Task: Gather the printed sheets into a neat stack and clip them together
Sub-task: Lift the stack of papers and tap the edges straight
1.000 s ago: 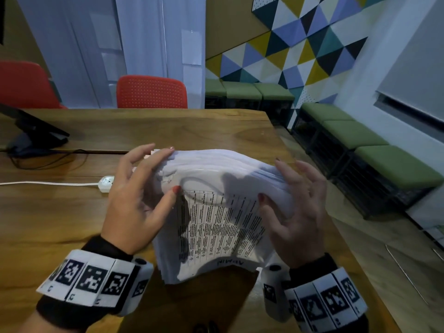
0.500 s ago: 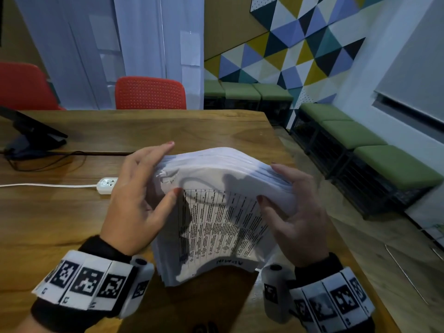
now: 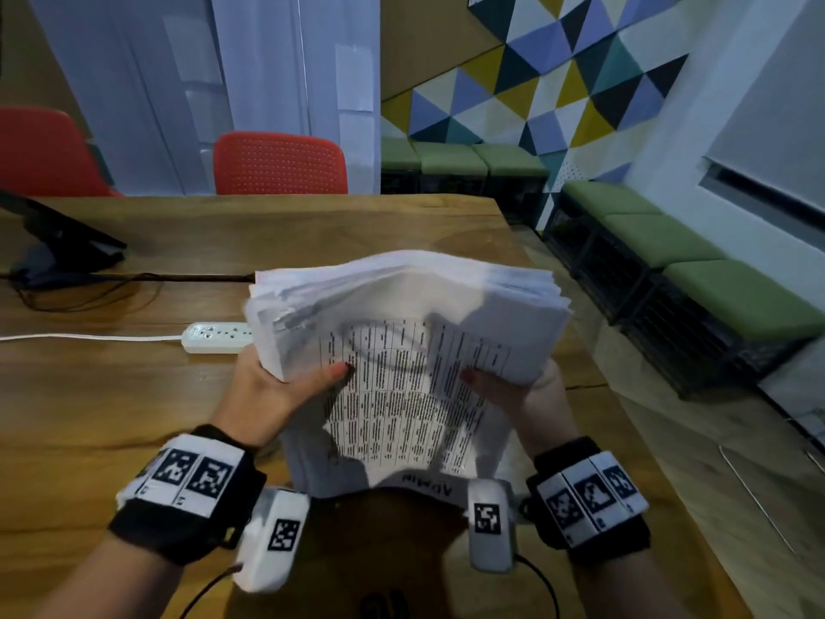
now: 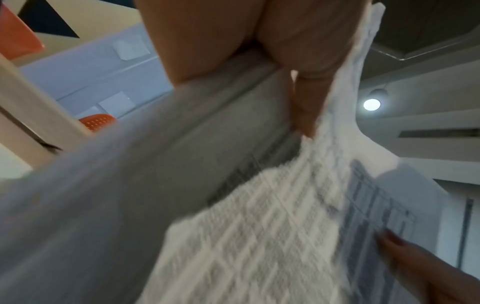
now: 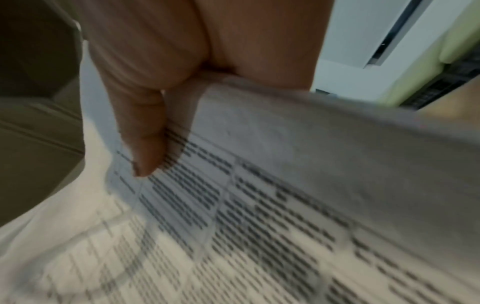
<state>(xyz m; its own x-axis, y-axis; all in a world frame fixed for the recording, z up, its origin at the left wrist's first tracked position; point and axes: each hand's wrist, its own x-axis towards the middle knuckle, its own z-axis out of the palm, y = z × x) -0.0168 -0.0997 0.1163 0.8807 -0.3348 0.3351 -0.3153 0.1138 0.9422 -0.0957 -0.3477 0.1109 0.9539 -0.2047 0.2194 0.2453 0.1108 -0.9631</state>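
Note:
A thick stack of printed sheets (image 3: 402, 350) stands tilted on its near edge on the wooden table (image 3: 111, 417), printed face toward me. My left hand (image 3: 277, 386) grips its left side, thumb across the front page and fingers hidden behind. My right hand (image 3: 509, 386) grips the right side the same way. The far edges fan out unevenly. In the left wrist view the stack (image 4: 259, 226) runs blurred under my left hand (image 4: 309, 107). In the right wrist view my right hand's thumb (image 5: 145, 144) presses on the printed page (image 5: 259, 226). No clip is in view.
A white power strip (image 3: 214, 337) with its cord lies just left of the stack. A dark monitor stand (image 3: 58, 247) with cables sits at the far left. Red chairs (image 3: 281, 165) stand behind the table. Green benches (image 3: 692, 261) line the wall beyond the table's right edge.
Both hands have slid from the top of the stack down to its sides, and the stack has been raised more upright. The power strip has come into full view.

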